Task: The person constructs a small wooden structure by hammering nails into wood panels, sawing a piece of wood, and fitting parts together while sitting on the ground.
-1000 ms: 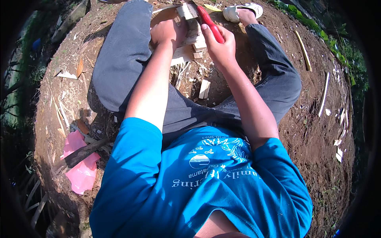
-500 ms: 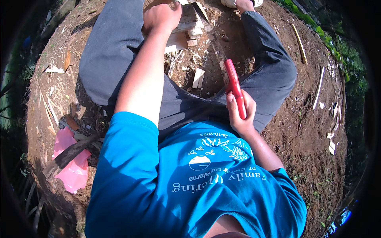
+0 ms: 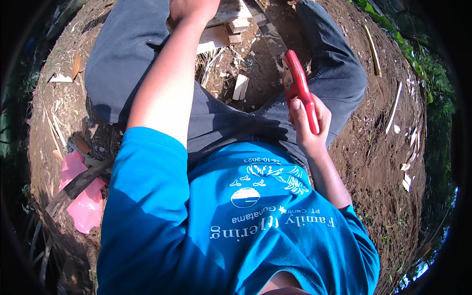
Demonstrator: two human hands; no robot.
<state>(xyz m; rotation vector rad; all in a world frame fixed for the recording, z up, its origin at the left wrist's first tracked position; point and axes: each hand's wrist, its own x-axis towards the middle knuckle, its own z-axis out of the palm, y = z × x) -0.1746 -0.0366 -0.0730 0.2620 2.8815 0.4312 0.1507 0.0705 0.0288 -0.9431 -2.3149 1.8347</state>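
Observation:
A hand saw with a red handle [image 3: 301,91] is in my right hand [image 3: 313,115], whose fingers wrap the grip. Its blade [image 3: 272,38] points up and left, with the front end near the side of a pale piece of wood [image 3: 228,11]. My left hand [image 3: 194,9] is closed against that wood at the top edge of the view; its fingertips are cut off. Beneath the wood lie lighter wood blocks [image 3: 212,40], between my legs.
Loose wood chips and an offcut [image 3: 240,87] lie on the brown soil in front of me. To the left are a pink plastic sheet [image 3: 86,211] and a dark branch [image 3: 78,187] across it. Thin wood strips [image 3: 393,108] lie on the right.
The saw and my right hand have shifted slightly right, and more of the blade shows. My left hand and the wood sit higher in the view, as the whole picture has shifted.

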